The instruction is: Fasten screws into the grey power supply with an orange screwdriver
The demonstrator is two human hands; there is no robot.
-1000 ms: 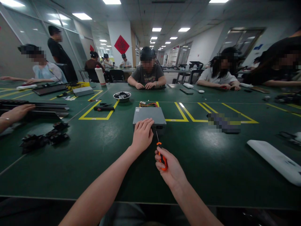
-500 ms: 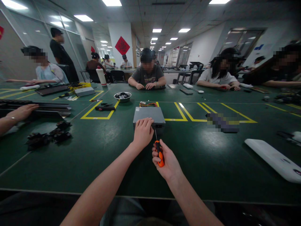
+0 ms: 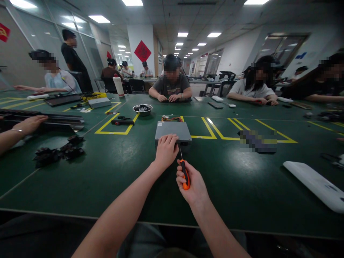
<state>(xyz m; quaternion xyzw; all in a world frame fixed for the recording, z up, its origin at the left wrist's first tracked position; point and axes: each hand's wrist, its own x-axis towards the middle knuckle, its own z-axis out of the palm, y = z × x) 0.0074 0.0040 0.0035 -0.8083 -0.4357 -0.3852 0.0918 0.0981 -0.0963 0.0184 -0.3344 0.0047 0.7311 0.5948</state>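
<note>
A grey computer power supply (image 3: pixel 174 129) sits on the green table before me, its bundle of coloured cables (image 3: pixel 172 119) at the far side. My left hand (image 3: pixel 167 147) grips its near edge, fingers lying over the top face. In my right hand (image 3: pixel 191 181) is a screwdriver (image 3: pixel 185 173) with an orange and black handle, fingers wrapped round it. The thin shaft points up at the near face of the power supply, beside the dark socket. My left fingers partly hide the tip, so I cannot tell exactly what it touches.
Yellow tape (image 3: pixel 113 133) marks areas on the green table (image 3: pixel 129 193). A metal bowl (image 3: pixel 142 110) of small parts stands beyond, near a black tool (image 3: pixel 122 122). Black parts (image 3: pixel 57 152) and another person's hand (image 3: pixel 30 123) are at left; a white device (image 3: pixel 314 184) lies right.
The whole view has shifted slightly. Both hands stay at the power supply, and the screwdriver handle is turned a little in my right hand.
</note>
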